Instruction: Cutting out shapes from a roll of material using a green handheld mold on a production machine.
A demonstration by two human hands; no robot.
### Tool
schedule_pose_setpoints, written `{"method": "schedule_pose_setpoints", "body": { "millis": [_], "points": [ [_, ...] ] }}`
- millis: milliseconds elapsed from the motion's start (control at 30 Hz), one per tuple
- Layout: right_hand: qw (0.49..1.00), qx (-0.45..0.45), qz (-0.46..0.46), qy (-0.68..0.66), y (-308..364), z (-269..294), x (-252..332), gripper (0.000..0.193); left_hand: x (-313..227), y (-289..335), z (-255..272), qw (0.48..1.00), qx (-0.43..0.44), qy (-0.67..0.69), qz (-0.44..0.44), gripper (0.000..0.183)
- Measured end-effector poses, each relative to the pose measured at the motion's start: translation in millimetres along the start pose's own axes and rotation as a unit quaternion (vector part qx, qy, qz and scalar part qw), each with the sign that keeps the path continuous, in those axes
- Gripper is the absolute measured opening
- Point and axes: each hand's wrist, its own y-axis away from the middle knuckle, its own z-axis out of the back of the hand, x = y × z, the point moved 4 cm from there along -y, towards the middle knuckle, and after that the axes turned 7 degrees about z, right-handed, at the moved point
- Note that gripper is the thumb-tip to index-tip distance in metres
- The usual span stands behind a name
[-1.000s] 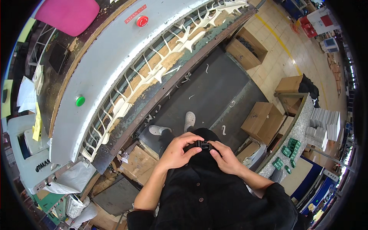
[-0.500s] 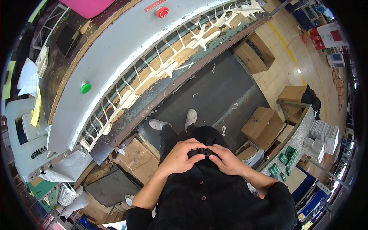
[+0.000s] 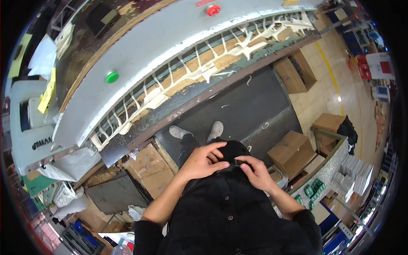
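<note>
R hand (image 3: 257,172) looks to be pinching blk clip (image 3: 236,162), so it's nearer; L hand (image 3: 202,164), loosely spread, sits just left of clip; can't tell clip's long axis vs blk shirt (image 3: 208,212).

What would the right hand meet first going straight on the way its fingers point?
Probably the left hand: its fingertips lie across a narrow gap from the right hand and the small black piece pinched there. Depth is hard to judge here.
</note>
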Motion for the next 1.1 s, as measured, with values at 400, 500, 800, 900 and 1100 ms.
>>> {"method": "schedule_pose_setpoints", "body": {
  "millis": [400,500,800,900,1100],
  "points": [
    [0.980,0.094,-0.060,0.167,26.9,38.5,23.8,0.034,96.1,133.7,28.0,0.989,-0.144,0.008,0.023,0.030],
    [0.971,0.139,-0.040,0.192,14.7,27.0,17.5,0.033,89.5,150.1,20.1,0.973,-0.198,-0.097,-0.061,0.037],
    [0.963,0.258,-0.007,0.072,-12.7,-42.5,15.1,0.032,144.6,201.3,7.2,0.915,-0.342,0.196,0.087,0.011],
    [0.951,0.306,-0.020,0.033,-3.2,-59.4,24.7,0.040,159.1,211.8,10.6,0.958,-0.240,0.130,0.084,0.005],
    [0.953,0.299,0.026,0.033,-10.6,-132.3,50.9,0.035,162.5,233.5,42.5,0.994,-0.091,0.039,0.043,0.019]
  ]
}}
